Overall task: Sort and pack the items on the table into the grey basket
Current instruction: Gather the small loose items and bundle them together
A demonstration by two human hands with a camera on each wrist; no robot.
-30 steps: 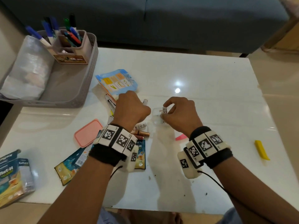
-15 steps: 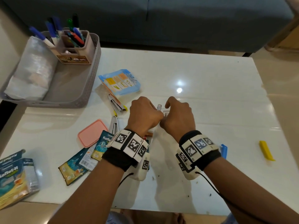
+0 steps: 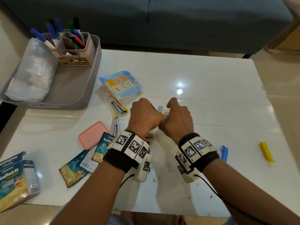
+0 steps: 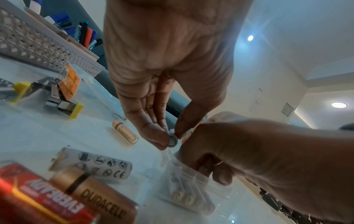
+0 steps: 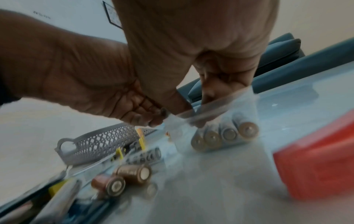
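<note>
Head view: left hand (image 3: 144, 117) and right hand (image 3: 177, 119) knuckle to knuckle at mid-table (image 3: 211, 88). Between them a battery (image 3: 159, 109), long axis near upright, top end pointing away toward the sofa (image 3: 146, 18). Left fingers curled round it. Basket (image 3: 90, 88) well off to the left of the grip, pens (image 3: 73, 34) standing in it.

Left wrist view: thumb and fingertips (image 4: 153, 136) pinching the battery (image 4: 172, 141), round end face toward the camera. Just beside, right hand (image 4: 239, 154) curled on the mouth of a clear bag (image 4: 191, 191). Bagged cells (image 4: 184, 198) side by side below the grip, ends toward the camera.

Right wrist view, blurred: right fingers (image 5: 212, 91) pinching the bag rim (image 5: 216, 104); four cells (image 5: 224, 134) in a row below. Loose cells (image 5: 122, 178) further down-left on the table.
</note>
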